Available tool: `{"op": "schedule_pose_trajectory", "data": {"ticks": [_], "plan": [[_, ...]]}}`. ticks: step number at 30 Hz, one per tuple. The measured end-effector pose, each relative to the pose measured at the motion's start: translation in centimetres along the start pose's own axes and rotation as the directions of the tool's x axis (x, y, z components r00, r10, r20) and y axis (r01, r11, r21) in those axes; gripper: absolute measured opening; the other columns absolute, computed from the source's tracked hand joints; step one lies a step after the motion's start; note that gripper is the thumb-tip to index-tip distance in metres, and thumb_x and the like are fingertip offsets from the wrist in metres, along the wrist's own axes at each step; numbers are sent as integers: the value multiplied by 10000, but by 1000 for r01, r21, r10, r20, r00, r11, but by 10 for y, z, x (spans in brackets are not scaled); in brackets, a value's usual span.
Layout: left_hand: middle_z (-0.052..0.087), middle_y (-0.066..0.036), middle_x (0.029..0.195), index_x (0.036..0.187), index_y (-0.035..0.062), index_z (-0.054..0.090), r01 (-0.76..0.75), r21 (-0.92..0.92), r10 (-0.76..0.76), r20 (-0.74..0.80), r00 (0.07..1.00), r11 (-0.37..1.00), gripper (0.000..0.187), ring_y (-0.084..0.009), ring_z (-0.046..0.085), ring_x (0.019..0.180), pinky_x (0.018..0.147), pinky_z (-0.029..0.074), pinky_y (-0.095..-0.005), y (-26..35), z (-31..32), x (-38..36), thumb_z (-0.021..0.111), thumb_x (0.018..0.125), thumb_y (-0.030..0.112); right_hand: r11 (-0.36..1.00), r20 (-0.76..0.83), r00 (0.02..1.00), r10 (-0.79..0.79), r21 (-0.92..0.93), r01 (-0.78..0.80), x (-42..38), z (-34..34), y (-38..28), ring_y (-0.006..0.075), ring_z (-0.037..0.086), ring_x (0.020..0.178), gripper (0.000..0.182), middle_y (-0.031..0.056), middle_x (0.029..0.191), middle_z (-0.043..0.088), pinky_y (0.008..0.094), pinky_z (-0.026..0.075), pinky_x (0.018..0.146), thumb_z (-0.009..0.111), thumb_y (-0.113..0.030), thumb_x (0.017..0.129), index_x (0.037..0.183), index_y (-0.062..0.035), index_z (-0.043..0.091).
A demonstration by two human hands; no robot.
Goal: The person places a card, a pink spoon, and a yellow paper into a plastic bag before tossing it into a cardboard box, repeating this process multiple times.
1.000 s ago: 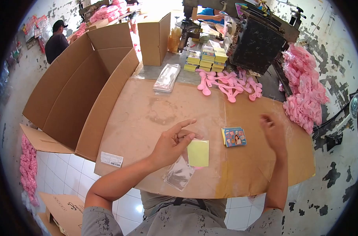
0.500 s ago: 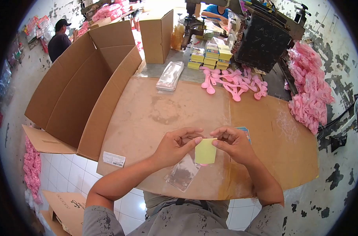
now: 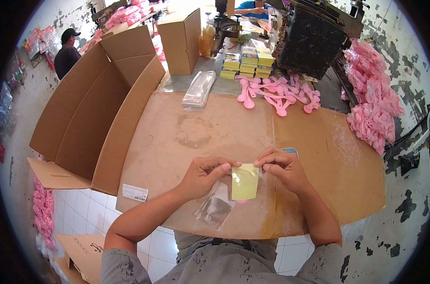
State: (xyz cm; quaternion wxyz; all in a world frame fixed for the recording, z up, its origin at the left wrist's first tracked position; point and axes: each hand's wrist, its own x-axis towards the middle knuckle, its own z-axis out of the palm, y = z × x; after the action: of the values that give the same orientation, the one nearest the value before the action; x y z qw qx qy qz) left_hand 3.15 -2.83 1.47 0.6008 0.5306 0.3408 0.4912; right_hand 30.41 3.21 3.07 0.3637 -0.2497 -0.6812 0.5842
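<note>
Between my two hands hangs a yellow-green card (image 3: 245, 182) with a glossy sheen, like clear film over it. My left hand (image 3: 208, 175) pinches its top left corner, and my right hand (image 3: 280, 168) pinches the top right corner. Clear plastic bags (image 3: 216, 207) lie on the cardboard below my left hand. A bit of a pink item (image 3: 242, 201) shows under the card's lower edge. Partly behind my right hand are printed cards (image 3: 289, 150).
An open carton (image 3: 94, 109) stands at left. Along the back are a stack of clear bags (image 3: 199, 89), pink spoons (image 3: 282, 94), card stacks (image 3: 249, 61) and a black machine (image 3: 310, 40). Pink bagged items (image 3: 373, 104) hang at right. A person (image 3: 67, 54) is at back left.
The card now looks glossier and hangs slightly lower. My fingers have shifted along its top corners, and the camera view has moved a little.
</note>
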Motion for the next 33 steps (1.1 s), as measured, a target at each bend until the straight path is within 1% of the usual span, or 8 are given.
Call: {"op": "schedule_pose_trajectory", "data": {"ticks": [2,8,17,23,24,26,29,33], "plan": [[761,-105,1112,1205,-31,732,72,-136,-74,-7,997,988,238,-130,709,998,867,591,-293,1,0,0,653,1045,126,999,-4,1000,29,-20,-29,0,2,-5,109,651,976,129,59,1090,695,252,530,833,697,-9,971,1075,4,772],[759,-114,1090,1234,-38,711,134,87,-131,-43,991,987,242,-127,712,980,832,586,-254,-8,-2,4,670,1034,92,992,-45,998,53,-111,-58,0,4,6,109,651,964,186,48,1091,689,258,529,851,714,-27,967,1148,11,734],[728,-118,1163,1360,-36,604,-94,-39,88,-129,988,995,337,-157,725,999,847,609,-280,0,9,7,645,1038,57,981,25,983,180,-78,-178,-3,11,8,80,636,954,295,14,1055,681,262,520,861,729,-21,959,1240,20,646],[665,-130,1278,1450,-3,510,204,61,-212,167,963,977,424,-171,692,1117,918,580,-302,4,-15,8,628,1052,82,991,-49,991,124,-42,-126,-3,7,-7,86,638,940,274,9,1029,697,274,519,843,726,-59,967,1232,-10,674],[665,-136,1283,1450,3,514,50,21,-49,-55,997,999,420,-177,689,1128,922,579,-309,7,-26,9,625,1053,88,985,-63,991,119,-119,-126,-4,-2,-10,87,640,946,269,13,1038,701,280,520,847,726,-73,969,1229,-22,683],[666,-149,1292,1448,15,524,-264,48,254,-479,840,963,412,-190,685,1152,931,578,-323,16,-46,15,620,1057,98,958,-88,988,130,-247,-148,-6,-19,-17,108,650,965,274,29,1062,711,298,523,862,728,-95,965,1230,-34,696],[711,-110,1194,1432,0,542,-663,-152,375,-723,581,733,416,-190,701,1095,945,583,-357,56,-46,28,595,1082,219,871,-138,984,115,-462,-166,-10,-41,-23,172,672,990,316,68,1092,721,335,529,887,741,-109,941,1244,-28,699],[712,-87,1127,1340,41,650,-185,250,288,-487,825,951,416,-180,697,962,826,563,-336,16,-48,28,703,1013,293,543,-90,996,-20,-837,-65,-19,-61,-19,276,676,1009,388,118,1101,708,380,533,901,775,-100,885,1252,-5,691]]}}
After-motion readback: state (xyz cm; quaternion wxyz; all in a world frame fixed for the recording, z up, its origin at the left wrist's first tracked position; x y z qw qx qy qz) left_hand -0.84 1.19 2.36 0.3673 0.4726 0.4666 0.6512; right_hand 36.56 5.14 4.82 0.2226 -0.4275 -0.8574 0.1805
